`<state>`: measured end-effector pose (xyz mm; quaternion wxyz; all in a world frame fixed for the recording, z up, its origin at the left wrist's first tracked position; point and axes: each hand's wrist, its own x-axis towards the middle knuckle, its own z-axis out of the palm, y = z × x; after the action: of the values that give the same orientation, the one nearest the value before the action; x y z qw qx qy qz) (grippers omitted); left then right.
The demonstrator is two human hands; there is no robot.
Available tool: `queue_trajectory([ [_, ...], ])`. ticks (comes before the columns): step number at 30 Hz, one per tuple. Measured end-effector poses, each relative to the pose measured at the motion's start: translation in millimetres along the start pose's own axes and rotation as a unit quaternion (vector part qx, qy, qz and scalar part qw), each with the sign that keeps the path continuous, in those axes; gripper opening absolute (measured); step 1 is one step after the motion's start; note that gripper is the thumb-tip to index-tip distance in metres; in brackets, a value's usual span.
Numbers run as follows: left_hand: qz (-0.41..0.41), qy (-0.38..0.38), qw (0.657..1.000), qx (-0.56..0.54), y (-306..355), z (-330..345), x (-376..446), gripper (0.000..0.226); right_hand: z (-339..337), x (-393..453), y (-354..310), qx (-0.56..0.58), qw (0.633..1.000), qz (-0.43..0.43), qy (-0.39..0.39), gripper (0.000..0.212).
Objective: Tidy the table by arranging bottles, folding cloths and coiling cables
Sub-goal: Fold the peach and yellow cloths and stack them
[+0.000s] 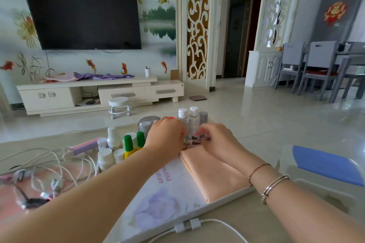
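My left hand (167,136) and my right hand (215,138) meet at the far side of the table, fingers pinched on a small pink and dark item (194,141); what it is cannot be made out. A folded peach cloth (213,173) lies just in front of the hands on a white flower-printed pad (167,203). Behind the hands stand clear white-capped bottles (193,118) and a grey one (203,117). Left of my left hand are two green-capped yellow bottles (129,146) and white bottles (105,158). A loose tangle of white cables (49,169) sprawls at the left.
A grey lidded container (147,124) stands behind my left hand. A white cable with a plug (187,225) joins the pad's near edge. A blue-topped stool (325,165) is at the right. Beyond the table are tiled floor, a small wheeled stool (119,104) and a TV stand.
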<state>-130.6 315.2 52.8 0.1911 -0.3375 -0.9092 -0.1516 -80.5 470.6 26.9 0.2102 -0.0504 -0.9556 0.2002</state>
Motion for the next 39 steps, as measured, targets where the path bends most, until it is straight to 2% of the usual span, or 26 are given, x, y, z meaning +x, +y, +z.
queue_trajectory([
  [4, -0.049, 0.012, 0.997, -0.064, -27, -45, -58, 0.023, -2, -30, -57, 0.045, 0.998, -0.03, -0.042, 0.029],
  [7, -0.071, 0.018, 0.995, -0.064, -65, -80, -118, 0.021, 2, -56, -113, 0.074, 0.991, -0.077, -0.078, 0.025],
  [13, -0.173, 0.024, 0.984, -0.026, -149, -136, -240, 0.02, 42, -95, -229, 0.09, 0.971, -0.148, -0.162, 0.017],
  [19, -0.258, 0.046, 0.964, 0.048, -223, -189, -345, 0.02, 105, -121, -333, 0.106, 0.949, -0.195, -0.226, 0.019],
  [22, -0.314, 0.057, 0.944, 0.085, -251, -208, -386, 0.019, 133, -129, -375, 0.122, 0.937, -0.209, -0.253, 0.02],
  [28, -0.445, 0.043, 0.881, 0.154, -306, -232, -441, 0.061, 177, -142, -451, 0.157, 0.917, -0.228, -0.286, 0.024],
  [30, -0.491, 0.035, 0.854, 0.168, -321, -237, -453, 0.067, 189, -145, -472, 0.168, 0.913, -0.23, -0.291, 0.024],
  [32, -0.512, 0.047, 0.843, 0.155, -335, -242, -464, 0.049, 202, -148, -491, 0.183, 0.906, -0.232, -0.302, 0.024],
  [34, -0.494, 0.094, 0.855, 0.129, -343, -247, -470, 0.016, 210, -150, -505, 0.206, 0.9, -0.229, -0.308, 0.021],
  [37, -0.465, 0.146, 0.869, 0.085, -345, -252, -469, 0.019, 218, -151, -521, 0.27, 0.886, -0.204, -0.317, 0.016],
  [39, -0.441, 0.167, 0.881, 0.023, -335, -254, -459, 0.018, 217, -151, -526, 0.349, 0.861, -0.148, -0.338, 0.019],
])
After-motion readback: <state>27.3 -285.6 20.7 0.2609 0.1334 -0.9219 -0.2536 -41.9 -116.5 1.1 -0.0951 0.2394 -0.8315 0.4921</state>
